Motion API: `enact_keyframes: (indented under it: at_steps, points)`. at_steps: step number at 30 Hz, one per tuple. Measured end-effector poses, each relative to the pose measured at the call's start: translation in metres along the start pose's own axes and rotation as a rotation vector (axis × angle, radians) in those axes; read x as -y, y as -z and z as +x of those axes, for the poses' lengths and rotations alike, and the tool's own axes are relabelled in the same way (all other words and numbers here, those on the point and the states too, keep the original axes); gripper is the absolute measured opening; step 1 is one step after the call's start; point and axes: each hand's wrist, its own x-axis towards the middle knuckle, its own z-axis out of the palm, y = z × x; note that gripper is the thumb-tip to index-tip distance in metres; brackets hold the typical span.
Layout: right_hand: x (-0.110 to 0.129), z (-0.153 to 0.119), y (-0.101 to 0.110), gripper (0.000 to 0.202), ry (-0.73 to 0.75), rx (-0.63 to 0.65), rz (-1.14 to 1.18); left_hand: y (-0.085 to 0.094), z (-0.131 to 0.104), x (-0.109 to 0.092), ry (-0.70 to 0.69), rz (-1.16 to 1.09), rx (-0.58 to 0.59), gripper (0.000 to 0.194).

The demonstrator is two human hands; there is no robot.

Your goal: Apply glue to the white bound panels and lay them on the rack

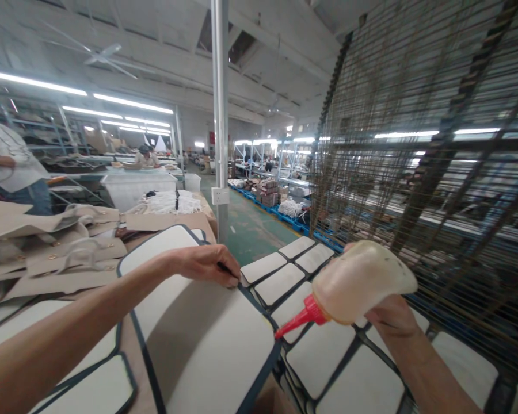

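My left hand (211, 265) pinches the dark edge of a large cream panel (207, 339) with rounded corners and a dark blue border. In my right hand (391, 315) is a tilted, translucent squeeze bottle (358, 282). The bottle's red nozzle (296, 321) points down and left, its tip at the panel's right corner on the dark border. My right fingers are mostly hidden behind the bottle. Beneath and to the right lie several smaller cream panels (323, 351) with the same dark borders.
Beige pieces with straps (60, 247) are piled at the left. A metal post (221, 115) with a socket box stands ahead. A tall wire rack (392, 132) rises on the right. One person (12, 161) stands far left; others sit farther back.
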Motion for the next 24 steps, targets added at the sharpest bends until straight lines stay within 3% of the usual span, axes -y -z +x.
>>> enact_keyframes:
  at_steps: [5, 9, 15, 24]
  points:
    - [0.000, -0.005, -0.002, 0.070, -0.005, 0.135, -0.019, 0.003, -0.011, 0.020, -0.031, 0.137, -0.097, 0.033]
    - [-0.006, -0.012, -0.007, 0.067, 0.078, 0.071, -0.024, 0.002, -0.020, 0.036, -0.007, 0.185, -0.129, 0.031]
    - [-0.018, -0.006, -0.018, 0.065, 0.182, 0.073, -0.027, -0.003, -0.035, 0.052, 0.101, 0.182, -0.215, 0.037]
    - [-0.033, -0.013, -0.034, 0.067, 0.156, -0.002, 0.055, -0.012, -0.047, 0.066, 0.200, -0.034, -0.221, 0.039]
